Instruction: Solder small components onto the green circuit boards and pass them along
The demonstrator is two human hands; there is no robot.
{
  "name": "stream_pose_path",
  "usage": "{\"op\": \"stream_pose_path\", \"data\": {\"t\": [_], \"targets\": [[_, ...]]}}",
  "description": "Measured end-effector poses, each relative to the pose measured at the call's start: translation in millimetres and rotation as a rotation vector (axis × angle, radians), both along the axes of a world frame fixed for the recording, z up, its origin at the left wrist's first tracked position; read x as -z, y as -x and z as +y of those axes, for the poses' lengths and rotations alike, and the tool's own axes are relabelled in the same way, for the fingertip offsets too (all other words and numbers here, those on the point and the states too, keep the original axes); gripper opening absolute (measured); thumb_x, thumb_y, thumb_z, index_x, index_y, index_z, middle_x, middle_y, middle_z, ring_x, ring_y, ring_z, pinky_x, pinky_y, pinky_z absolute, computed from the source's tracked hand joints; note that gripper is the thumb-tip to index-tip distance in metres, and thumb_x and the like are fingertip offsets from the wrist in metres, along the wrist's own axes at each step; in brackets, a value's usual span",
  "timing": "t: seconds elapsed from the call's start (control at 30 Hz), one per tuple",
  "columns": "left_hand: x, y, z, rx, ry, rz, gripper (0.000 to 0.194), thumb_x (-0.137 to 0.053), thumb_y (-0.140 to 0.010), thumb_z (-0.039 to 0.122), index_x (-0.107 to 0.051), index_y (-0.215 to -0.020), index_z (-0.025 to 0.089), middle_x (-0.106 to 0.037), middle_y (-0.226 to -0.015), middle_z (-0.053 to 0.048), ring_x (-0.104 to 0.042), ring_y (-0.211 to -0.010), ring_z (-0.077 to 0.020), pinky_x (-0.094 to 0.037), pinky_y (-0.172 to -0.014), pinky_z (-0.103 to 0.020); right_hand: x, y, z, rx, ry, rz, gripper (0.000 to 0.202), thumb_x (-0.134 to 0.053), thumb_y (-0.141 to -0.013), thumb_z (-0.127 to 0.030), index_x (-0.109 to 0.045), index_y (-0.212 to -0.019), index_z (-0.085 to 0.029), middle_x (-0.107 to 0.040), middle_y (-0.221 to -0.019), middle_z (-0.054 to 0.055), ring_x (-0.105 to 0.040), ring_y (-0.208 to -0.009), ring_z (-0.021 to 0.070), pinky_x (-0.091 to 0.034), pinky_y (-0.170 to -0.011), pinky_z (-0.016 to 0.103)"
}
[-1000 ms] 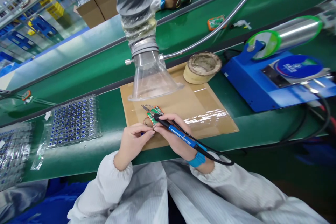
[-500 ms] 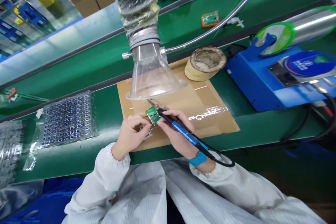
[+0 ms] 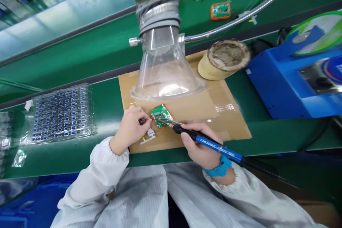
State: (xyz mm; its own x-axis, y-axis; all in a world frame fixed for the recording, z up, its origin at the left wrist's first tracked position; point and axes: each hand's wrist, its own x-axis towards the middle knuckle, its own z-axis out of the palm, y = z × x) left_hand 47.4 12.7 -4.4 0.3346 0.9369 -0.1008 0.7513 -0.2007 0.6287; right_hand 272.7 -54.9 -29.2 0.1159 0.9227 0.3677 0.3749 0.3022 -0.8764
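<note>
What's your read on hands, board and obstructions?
Right hand gripping soldering iron, angled over green circuit board. Left hand at board's left edge, contents unclear. Cardboard beneath; clear funnel beyond, not covering board.

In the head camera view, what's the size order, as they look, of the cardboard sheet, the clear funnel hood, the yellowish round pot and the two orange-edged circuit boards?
1. Cardboard sheet
2. Clear funnel hood
3. Yellowish round pot
4. Near circuit board and far circuit board: too alike to rank
</note>
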Motion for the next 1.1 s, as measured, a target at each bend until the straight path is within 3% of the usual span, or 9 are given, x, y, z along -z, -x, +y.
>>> {"op": "stream_pose_path", "data": {"t": [1.1], "targets": [[0.7,-4.0,-3.3,-0.073,0.009,-0.024,0.02,-0.069,-0.083,0.015,-0.066,-0.064,0.019,-0.065,-0.073,-0.002,-0.055,-0.081,-0.0197,-0.039,-0.079,-0.037,1.0,0.9,4.2,-0.092,-0.013,-0.007,0.011,-0.072,-0.085,-0.019,-0.068,-0.092,-0.026,-0.074,-0.08,0.001,-0.072,-0.069,0.0186,-0.058,-0.063,0.031]]}}
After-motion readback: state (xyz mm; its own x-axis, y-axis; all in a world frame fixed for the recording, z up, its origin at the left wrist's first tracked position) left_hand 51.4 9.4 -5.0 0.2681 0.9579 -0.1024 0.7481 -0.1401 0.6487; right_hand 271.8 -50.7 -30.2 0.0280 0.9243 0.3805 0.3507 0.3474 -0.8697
